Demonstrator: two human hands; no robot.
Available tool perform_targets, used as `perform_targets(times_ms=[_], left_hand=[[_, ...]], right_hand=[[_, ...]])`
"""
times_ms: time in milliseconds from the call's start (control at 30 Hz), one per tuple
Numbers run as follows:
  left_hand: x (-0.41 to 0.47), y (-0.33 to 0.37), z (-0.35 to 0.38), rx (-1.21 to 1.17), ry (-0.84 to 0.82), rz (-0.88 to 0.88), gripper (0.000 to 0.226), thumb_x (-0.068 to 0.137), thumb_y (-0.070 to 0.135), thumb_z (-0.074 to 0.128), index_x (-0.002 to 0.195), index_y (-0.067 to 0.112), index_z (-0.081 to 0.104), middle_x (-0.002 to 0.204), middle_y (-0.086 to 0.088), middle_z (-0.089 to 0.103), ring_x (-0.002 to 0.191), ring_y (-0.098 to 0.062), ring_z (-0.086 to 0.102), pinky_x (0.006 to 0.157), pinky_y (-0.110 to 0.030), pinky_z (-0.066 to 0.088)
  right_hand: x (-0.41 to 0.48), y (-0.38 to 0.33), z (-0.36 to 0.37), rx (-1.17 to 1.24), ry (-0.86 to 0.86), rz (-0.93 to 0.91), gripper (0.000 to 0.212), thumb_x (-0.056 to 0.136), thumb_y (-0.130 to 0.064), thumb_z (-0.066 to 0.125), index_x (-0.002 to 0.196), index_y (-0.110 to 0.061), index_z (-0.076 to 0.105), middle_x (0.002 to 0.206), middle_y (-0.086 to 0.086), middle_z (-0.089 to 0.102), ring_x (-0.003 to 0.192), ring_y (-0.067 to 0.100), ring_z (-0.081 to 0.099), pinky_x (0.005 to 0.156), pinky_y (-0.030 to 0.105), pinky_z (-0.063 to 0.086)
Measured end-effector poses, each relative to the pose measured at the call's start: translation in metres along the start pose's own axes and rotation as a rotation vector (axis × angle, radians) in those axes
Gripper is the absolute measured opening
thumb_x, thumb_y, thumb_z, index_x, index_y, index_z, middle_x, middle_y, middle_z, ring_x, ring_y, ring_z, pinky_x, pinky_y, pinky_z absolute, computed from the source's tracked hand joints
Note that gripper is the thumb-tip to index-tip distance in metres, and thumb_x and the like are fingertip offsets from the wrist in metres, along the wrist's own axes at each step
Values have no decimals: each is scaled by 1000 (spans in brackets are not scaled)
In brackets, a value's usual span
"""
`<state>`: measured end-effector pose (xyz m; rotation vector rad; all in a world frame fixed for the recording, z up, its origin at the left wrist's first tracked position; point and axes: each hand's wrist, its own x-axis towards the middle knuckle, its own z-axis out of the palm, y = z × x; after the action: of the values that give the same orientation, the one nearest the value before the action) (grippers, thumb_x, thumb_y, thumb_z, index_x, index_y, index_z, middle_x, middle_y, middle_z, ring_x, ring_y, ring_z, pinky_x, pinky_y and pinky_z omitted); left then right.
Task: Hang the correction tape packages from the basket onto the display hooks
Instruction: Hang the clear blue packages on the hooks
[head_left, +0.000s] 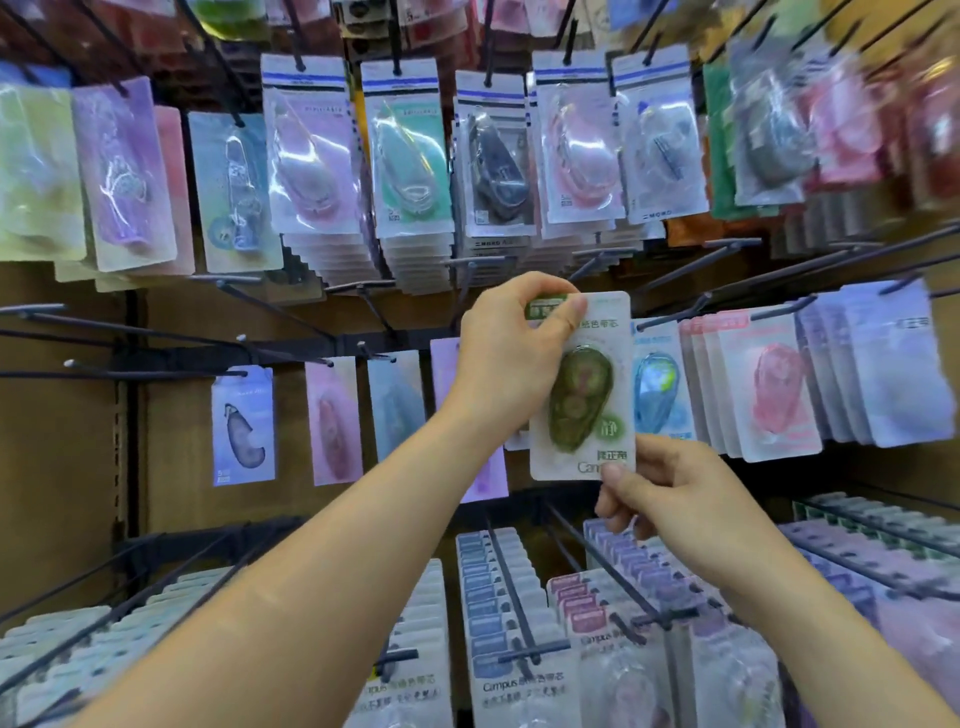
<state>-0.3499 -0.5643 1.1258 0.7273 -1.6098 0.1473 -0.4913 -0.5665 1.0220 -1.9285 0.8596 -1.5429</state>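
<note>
Package (582, 387), white card, green dispenser under clear blister, centre frame; pinched top by left hand (514, 353), bottom by right hand (670, 499).

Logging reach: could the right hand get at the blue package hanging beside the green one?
Probably yes: the blue package hangs unblocked just above the right hand, though its fingers pinch the green package.

two bare forearms, the left grip (511, 364) and right grip (670, 499) with short plain fingernails.

The green package (582, 395) I hold shows "静" and a cut-off "Can". A lower pack (524, 691) reads "Campus". An upper pack (660, 156) reads "MONO".
</note>
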Motion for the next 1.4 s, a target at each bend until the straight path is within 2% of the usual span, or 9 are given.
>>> perform_targets(times_ms=[267,433,633,767,867,967,1100,1233,1400], left_hand=[[6,8,12,-239,-86,-279,17,93,21,65,77,24,69,83,-3,68,79,-20,63,81,-41,55],[9,10,10,-346,-110,-478,26,96,22,62,70,18,67,72,-5,65,71,-24,61,77,-38,50],[3,7,10,-410,-154,-565,12,98,15,57,96,13,69,93,-13,68,88,-28,62,95,-53,51],[3,4,12,-394,-94,-540,14,99,16,58,92,15,70,88,-10,68,80,-25,63,79,-42,54],[6,-3,16,-299,-27,-519,7,97,20,61,95,20,68,92,-6,68,81,-23,65,73,-37,55],[1,-14,13,-211,11,-516,13,93,29,66,102,30,58,104,-6,68,92,-27,70,82,-45,60],[-27,-12,-6,230,-83,-212,25,97,35,58,121,37,51,83,6,55,68,-2,54,60,-19,46],[-52,0,-13,552,-186,-24,48,95,54,48,137,32,51,84,12,47,80,-9,48,70,-27,33],[-47,0,-3,677,-236,-47,65,89,53,59,145,28,35,89,5,66,88,-22,63,76,-37,51]], right_hand=[[-10,-7,-17,221,-137,27,37,102,-24,43,86,5,61,63,10,66,53,17,57,51,22,44],[-15,-13,-16,249,-115,-20,45,101,-30,42,77,1,63,57,12,61,48,16,53,50,24,42],[-18,-20,-17,357,57,-64,45,100,-26,48,61,-13,64,50,9,54,42,13,43,42,19,38],[-16,-21,-19,478,107,-45,26,95,-25,58,74,-19,72,51,5,52,42,12,40,40,17,37],[-14,-21,-22,511,120,-17,10,93,-20,62,100,-18,68,53,3,57,42,11,47,44,19,41],[-12,-20,-21,417,169,-27,8,96,-15,60,96,-21,66,54,4,62,44,12,54,48,24,44],[-7,-19,-15,362,223,-28,14,96,-12,61,89,-24,63,54,5,65,44,13,58,45,22,47],[-2,-22,-10,300,219,-80,16,97,-14,60,90,-29,61,58,6,69,46,14,62,45,18,49],[3,-19,-7,198,95,-108,32,102,-13,49,87,-39,62,61,4,69,52,14,65,50,19,49]])
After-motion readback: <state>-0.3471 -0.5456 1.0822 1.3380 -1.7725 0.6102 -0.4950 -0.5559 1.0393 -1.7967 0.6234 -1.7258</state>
